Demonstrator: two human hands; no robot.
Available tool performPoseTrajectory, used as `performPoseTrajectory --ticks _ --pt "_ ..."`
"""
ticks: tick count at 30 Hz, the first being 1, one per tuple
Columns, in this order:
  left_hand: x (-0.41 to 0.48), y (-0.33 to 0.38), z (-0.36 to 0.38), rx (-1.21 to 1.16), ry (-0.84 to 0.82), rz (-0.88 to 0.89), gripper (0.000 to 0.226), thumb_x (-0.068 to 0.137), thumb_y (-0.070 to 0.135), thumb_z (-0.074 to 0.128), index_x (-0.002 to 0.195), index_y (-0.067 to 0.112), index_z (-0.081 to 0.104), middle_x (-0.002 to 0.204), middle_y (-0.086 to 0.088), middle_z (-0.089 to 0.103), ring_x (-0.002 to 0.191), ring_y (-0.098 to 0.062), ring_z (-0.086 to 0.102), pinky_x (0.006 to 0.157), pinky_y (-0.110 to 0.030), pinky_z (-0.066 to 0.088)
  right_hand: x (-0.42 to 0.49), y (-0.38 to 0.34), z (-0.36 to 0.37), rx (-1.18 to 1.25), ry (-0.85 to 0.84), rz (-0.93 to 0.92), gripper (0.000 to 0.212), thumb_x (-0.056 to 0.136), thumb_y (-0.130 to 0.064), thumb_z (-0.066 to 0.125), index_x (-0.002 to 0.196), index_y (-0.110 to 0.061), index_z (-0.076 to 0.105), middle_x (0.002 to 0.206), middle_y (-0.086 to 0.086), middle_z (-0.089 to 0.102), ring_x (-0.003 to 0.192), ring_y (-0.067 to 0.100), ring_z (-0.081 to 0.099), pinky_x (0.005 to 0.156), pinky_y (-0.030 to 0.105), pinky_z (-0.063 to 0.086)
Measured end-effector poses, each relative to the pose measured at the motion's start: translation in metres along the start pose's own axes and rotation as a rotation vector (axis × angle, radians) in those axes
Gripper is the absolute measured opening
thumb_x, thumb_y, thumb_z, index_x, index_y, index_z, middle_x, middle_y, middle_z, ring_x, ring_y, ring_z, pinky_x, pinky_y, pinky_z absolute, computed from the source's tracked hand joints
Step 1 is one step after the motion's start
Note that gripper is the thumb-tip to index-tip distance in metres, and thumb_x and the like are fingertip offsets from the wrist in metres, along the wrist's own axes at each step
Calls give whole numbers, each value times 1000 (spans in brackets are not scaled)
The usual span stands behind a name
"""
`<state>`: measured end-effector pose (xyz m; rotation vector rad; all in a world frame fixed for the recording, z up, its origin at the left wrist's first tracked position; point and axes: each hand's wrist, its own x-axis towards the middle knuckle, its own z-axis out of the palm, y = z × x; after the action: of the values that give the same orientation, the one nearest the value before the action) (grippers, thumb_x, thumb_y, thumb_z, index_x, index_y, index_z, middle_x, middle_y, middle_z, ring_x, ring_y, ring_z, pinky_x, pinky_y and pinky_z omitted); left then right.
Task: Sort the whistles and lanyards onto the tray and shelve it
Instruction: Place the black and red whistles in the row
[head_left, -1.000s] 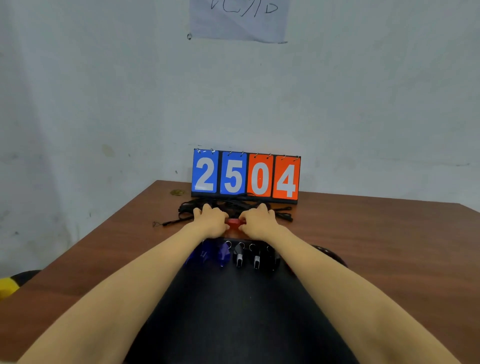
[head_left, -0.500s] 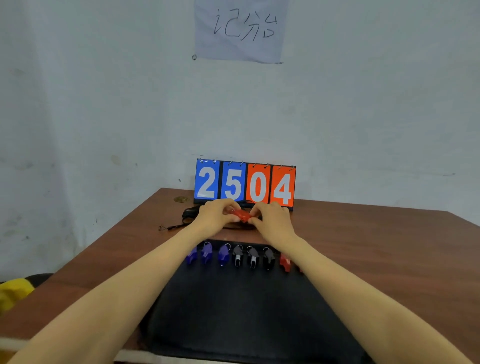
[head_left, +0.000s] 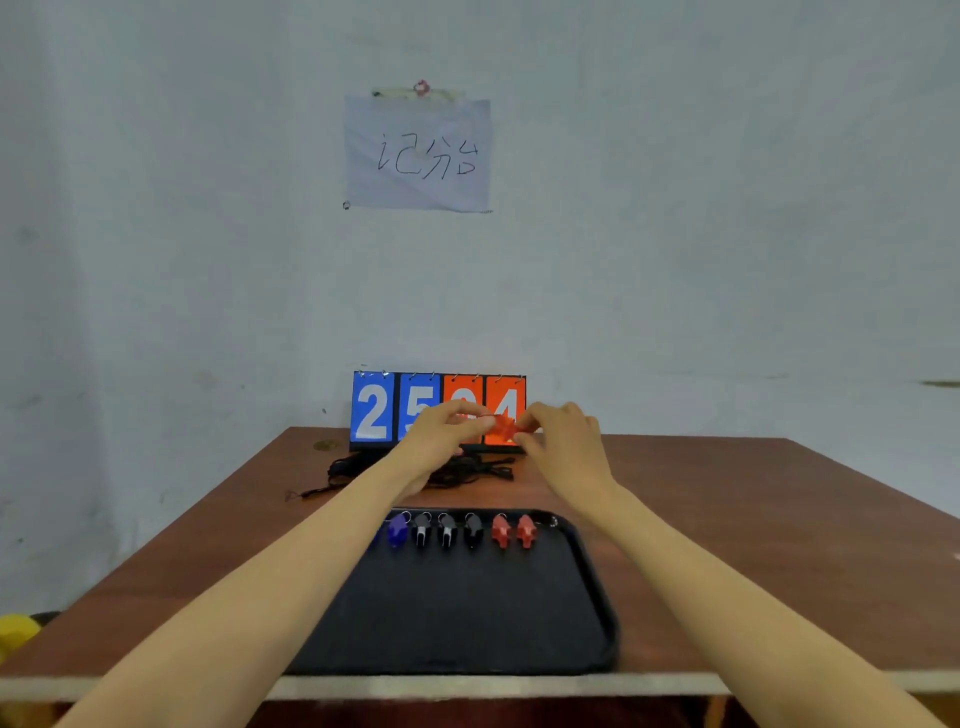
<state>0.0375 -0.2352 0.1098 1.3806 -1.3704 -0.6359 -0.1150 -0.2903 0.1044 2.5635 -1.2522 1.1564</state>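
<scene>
Frame centre: left hand (head_left: 441, 431) and right hand (head_left: 561, 436) both pinch red whistle (head_left: 503, 427) between fingertips, raised before scoreboard (head_left: 371, 408). Lower centre: black tray (head_left: 467, 613) on table (head_left: 753, 519), whistle row (head_left: 447, 530) along its far edge, blue, black, red. Lanyards (head_left: 467, 475) piled between tray and scoreboard. Paper note (head_left: 418, 156) on wall, upper centre.

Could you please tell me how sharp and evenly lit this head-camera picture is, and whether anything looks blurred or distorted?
Head view: soft, even light, with no glare or hard shadows. Head view: the left hand, the right hand and the red whistle they pinch are smeared by motion. Head view: the whistles on the tray look soft, their colours readable; the forearms look stretched by the wide lens.
</scene>
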Motion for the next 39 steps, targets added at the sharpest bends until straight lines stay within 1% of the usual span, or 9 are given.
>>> performPoseTrajectory --ticks 2,8,12,18,21,28,31,35,39 --pt "-3 6 10 -88 -48 -45 8 90 30 59 98 30 61 113 -1 64 106 -16 59 99 -36 42 -7 8 -7 42 -27 30 18 91 -28 57 106 -20 63 104 -4 68 106 18 54 92 35 38" --pt "-4 9 36 -241 -155 -122 33 92 20 57 124 15 55 114 -4 65 113 -18 57 98 -34 41 -21 26 -23 710 -256 360 26 87 -21 64 113 -20 59 111 5 67 100 12 58 71 20 39" --pt "-2 8 46 -289 -167 -143 16 90 25 60 105 22 63 110 2 67 109 -13 57 101 -37 40 -28 41 -23 917 -360 481 16 89 -22 61 103 -29 62 117 6 66 76 8 48 71 23 37" --pt "7 -5 59 -177 -98 -196 23 84 38 65 95 18 69 101 2 70 103 -15 60 97 -37 42 -30 50 -17 670 -351 287 37 88 -15 58 124 -24 55 113 0 65 108 14 58 101 33 44" --pt "14 -16 66 -127 -51 -211 33 82 41 66 100 13 69 100 1 69 102 -15 60 96 -36 43 -31 53 -10 567 -344 217 36 83 -17 63 118 -24 58 107 -3 67 104 13 61 97 30 48" --pt "27 -43 85 -30 26 -239 21 84 38 65 88 18 65 91 1 67 94 -15 61 87 -30 47 -35 67 7 514 -345 231 40 78 -30 74 114 -19 61 107 -4 67 95 7 61 82 17 44" --pt "31 -51 93 -53 41 -252 23 83 37 66 89 15 65 97 -3 69 98 -17 63 91 -32 49 -34 73 17 461 -330 252 38 74 -31 77 107 -18 64 103 -4 68 90 6 61 84 21 49" --pt "37 -62 100 -5 75 -275 25 83 40 66 85 15 64 101 -4 68 101 -19 61 95 -36 48 -33 79 27 390 -332 272 31 77 -34 73 103 -18 66 101 -4 68 91 7 61 82 22 49" --pt "41 -68 102 45 58 -268 26 84 40 65 86 14 65 99 -6 66 98 -19 59 93 -37 48 -35 82 33 391 -378 293 28 81 -35 69 102 -17 65 99 -3 67 87 6 58 68 14 42"
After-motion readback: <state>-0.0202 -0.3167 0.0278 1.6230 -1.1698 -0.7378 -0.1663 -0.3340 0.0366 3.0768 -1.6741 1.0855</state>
